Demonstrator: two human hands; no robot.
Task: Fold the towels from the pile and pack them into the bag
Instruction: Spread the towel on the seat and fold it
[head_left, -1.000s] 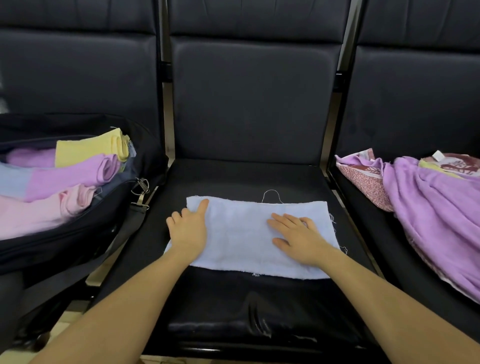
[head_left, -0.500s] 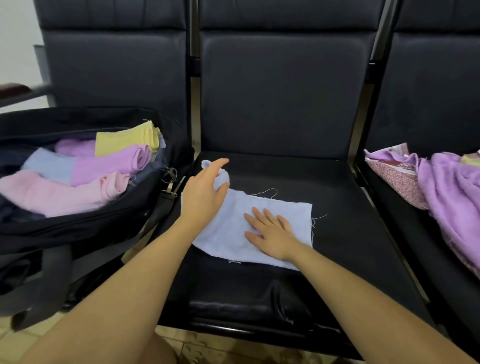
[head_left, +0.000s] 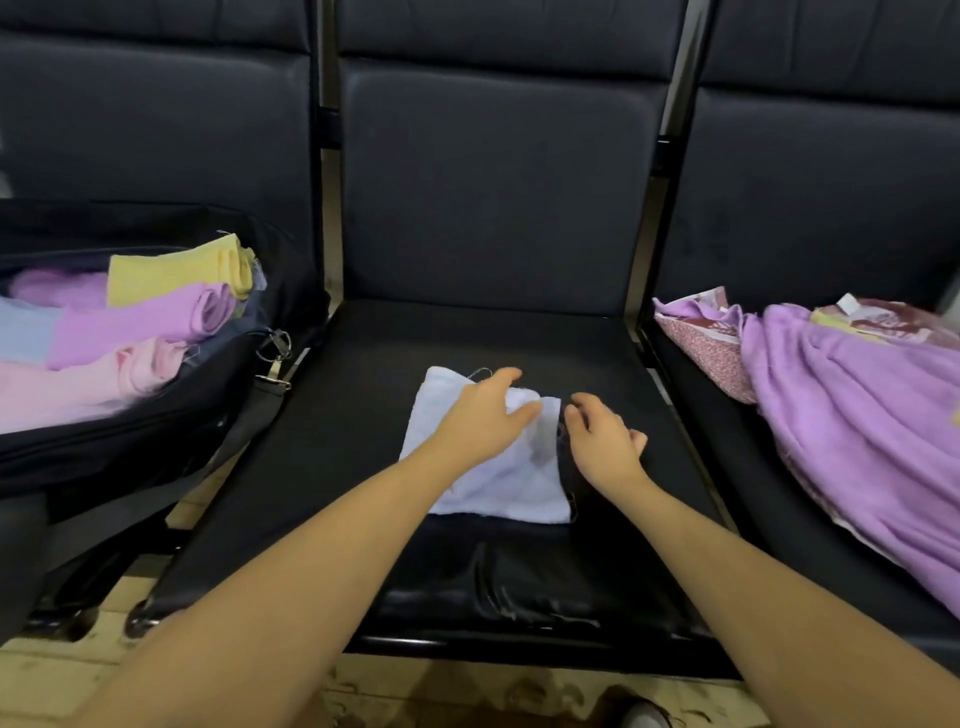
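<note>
my left hand (head_left: 480, 415) lies on the blue towel (head_left: 498, 483), fingers straight and reaching to the right across its far edge. my right hand (head_left: 602, 441) sits just beside the towel's right edge, fingers loosely bent; i cannot tell whether they pinch the edge or only touch it. the two hands are close together, fingertips almost meeting. the towel looks folded over, lying near the middle of the black seat (head_left: 363, 415).

on the left seat stands the open bag (head_left: 156, 431), with rolled towels in it: yellow (head_left: 176, 267) farthest, then purple (head_left: 140, 325), then pink (head_left: 93, 379) nearest. a metal clip (head_left: 275, 358) hangs at the bag's right side. on the right seat lies the pile (head_left: 857, 405), a purple towel on top of patterned cloth.
</note>
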